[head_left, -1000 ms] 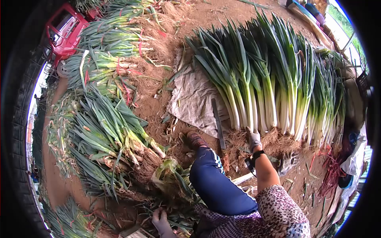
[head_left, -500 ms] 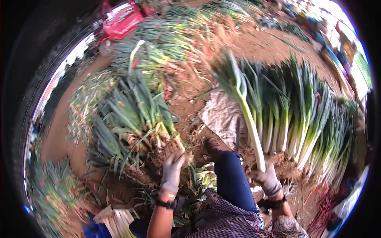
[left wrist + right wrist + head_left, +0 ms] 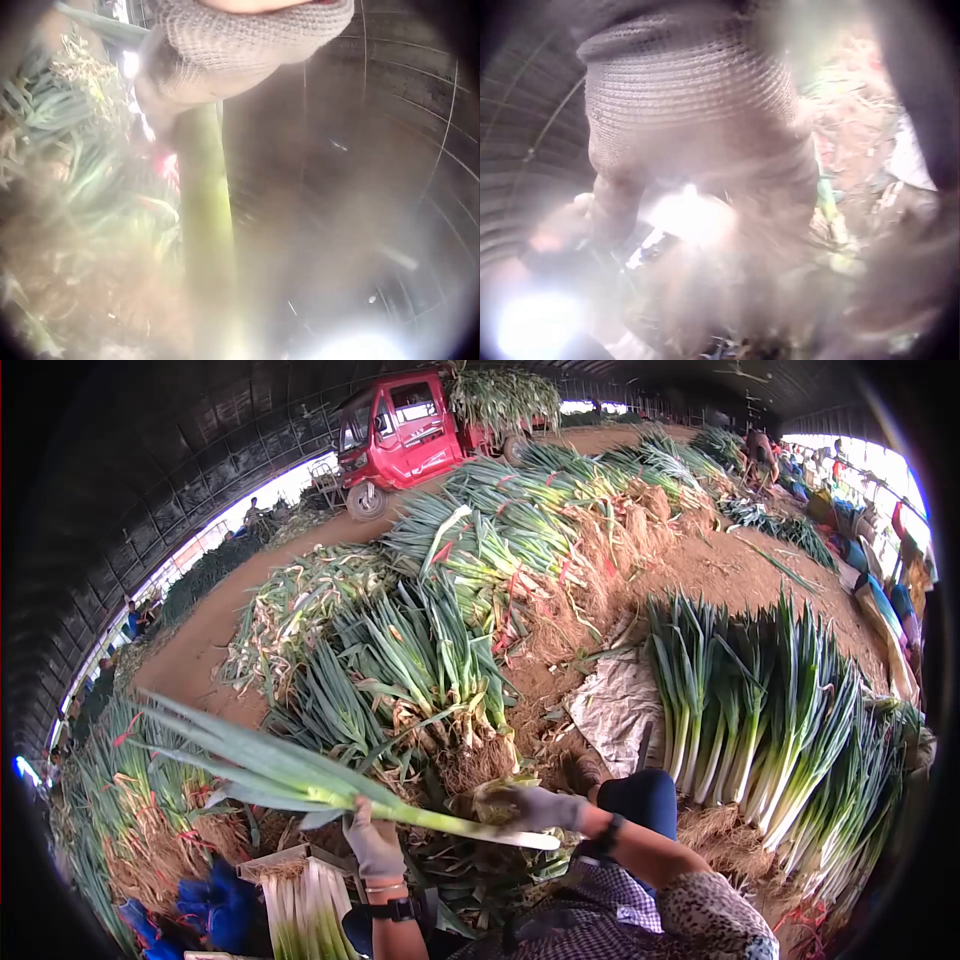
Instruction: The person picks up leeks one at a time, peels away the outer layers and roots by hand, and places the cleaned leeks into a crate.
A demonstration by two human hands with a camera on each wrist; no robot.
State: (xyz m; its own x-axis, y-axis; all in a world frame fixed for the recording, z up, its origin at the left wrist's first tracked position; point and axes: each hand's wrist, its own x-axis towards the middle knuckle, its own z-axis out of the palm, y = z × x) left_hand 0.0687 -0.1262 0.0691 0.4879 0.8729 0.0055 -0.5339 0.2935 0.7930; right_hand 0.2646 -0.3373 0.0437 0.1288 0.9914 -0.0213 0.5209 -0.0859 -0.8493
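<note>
A long leek (image 3: pixel 425 818) lies slantwise across the front of the body in the head view, its green leaves to the left and its white end to the right. My gloved left hand (image 3: pixel 376 846) grips it where the leaves meet the stalk. The pale stalk (image 3: pixel 206 217) runs down from the glove in the left wrist view. My gloved right hand (image 3: pixel 545 809) is over the stalk near the white end, fingers pointing left and blurred. Whether those fingers pinch the stalk I cannot tell. In the right wrist view the glove (image 3: pixel 697 112) hides the fingertips' work.
Trimmed leeks stand in a crate (image 3: pixel 300 852) at the lower left. A heap of rooted leeks (image 3: pixel 420 660) lies ahead, with tied bundles (image 3: pixel 540 510) beyond. Cleaned leeks (image 3: pixel 760 710) stand in a row at right beside a cloth (image 3: pixel 620 710). A red three-wheeled truck (image 3: pixel 410 435) is parked behind.
The right hand picked a leek from the row and carried it left. The left hand now holds it, turned from near upright to slanting. The head view has swung left and up.
</note>
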